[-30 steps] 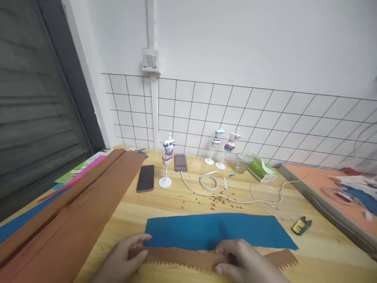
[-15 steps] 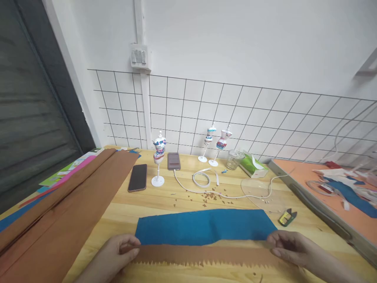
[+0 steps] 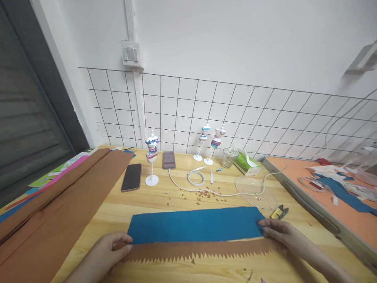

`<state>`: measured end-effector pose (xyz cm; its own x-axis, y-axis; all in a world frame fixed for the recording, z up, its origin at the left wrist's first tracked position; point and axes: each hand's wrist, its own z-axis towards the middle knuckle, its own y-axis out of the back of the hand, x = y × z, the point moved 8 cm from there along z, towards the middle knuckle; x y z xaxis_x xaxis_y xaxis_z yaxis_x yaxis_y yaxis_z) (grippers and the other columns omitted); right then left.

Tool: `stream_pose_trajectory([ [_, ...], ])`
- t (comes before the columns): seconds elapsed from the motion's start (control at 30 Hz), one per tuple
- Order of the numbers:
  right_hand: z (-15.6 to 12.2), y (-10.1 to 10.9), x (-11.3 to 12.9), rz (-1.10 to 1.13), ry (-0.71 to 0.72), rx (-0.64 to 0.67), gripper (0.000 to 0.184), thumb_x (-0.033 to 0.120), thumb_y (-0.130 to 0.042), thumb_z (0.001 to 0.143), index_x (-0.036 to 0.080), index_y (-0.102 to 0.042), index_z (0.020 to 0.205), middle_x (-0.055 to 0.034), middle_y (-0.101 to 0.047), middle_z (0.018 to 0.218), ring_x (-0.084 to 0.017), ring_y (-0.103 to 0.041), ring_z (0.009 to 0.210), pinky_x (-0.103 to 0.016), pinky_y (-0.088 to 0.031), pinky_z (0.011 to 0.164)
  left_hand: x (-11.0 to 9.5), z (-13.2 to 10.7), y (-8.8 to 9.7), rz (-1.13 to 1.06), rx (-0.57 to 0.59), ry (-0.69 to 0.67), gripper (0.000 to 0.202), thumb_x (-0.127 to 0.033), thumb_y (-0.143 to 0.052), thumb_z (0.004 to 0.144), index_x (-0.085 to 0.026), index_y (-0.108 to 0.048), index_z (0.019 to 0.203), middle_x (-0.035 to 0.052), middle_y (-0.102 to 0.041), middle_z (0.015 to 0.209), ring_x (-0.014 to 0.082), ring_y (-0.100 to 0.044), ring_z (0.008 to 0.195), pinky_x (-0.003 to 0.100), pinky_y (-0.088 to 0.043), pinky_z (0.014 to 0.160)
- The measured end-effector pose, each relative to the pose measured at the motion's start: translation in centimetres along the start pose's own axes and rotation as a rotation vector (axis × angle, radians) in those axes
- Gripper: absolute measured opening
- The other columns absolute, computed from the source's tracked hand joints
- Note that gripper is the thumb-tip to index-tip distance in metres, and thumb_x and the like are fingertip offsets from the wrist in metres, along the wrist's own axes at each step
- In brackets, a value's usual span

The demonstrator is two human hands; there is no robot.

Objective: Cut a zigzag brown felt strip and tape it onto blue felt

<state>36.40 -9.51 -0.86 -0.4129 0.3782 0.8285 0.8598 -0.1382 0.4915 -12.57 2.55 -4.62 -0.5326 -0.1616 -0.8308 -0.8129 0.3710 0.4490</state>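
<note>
Pinching the blue strip (image 3: 194, 226) at both ends, left hand (image 3: 108, 247) and right hand (image 3: 281, 231) hold it along the brown strip (image 3: 188, 248), its near edge already toothed, the blue's untoothed.

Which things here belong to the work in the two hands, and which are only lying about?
Seemingly in use:
Long flat blue strip, with the left hand and right hand at its ends
Long brown strip with saw-toothed edge, along its near side

Seemingly just lying about:
Black-screened rectangular phone
Clear round jar
Green-and-white packet
Nearest small white mannequin with coloured bands
</note>
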Motion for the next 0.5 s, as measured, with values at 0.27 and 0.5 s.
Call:
stream_pose_trajectory([
  [0.27, -1.6, 1.9, -1.1, 0.159, -0.096, -0.053, 0.036, 0.048, -0.062, 0.070, 0.020, -0.062, 0.093, -0.0003, -0.060, 0.074, -0.014, -0.057, 0.063, -0.021, -0.048, 0.054, -2.7, -0.8, -0.3, -0.001, 0.075, -0.019, 0.047, -0.064, -0.052, 0.064, -0.017, -0.056, 0.058, -0.0050, -0.044, 0.045, 0.0111, -0.042, 0.041, 0.021, -0.032, 0.042],
  [0.5, -0.1, 2.7, -3.4, 0.142, -0.037, -0.129, 0.037, 0.046, -0.071, 0.052, 0.022, -0.069, 0.080, -0.0039, -0.068, 0.073, -0.022, -0.062, 0.064, -0.025, -0.051, 0.051, -1.3, -1.2, 0.9, -0.038, -0.013, 0.229, 0.076, -0.078, -0.031, 0.063, -0.013, -0.062, 0.086, -0.0015, -0.046, 0.035, 0.0193, -0.050, 0.040, 0.025, -0.032, 0.042],
])
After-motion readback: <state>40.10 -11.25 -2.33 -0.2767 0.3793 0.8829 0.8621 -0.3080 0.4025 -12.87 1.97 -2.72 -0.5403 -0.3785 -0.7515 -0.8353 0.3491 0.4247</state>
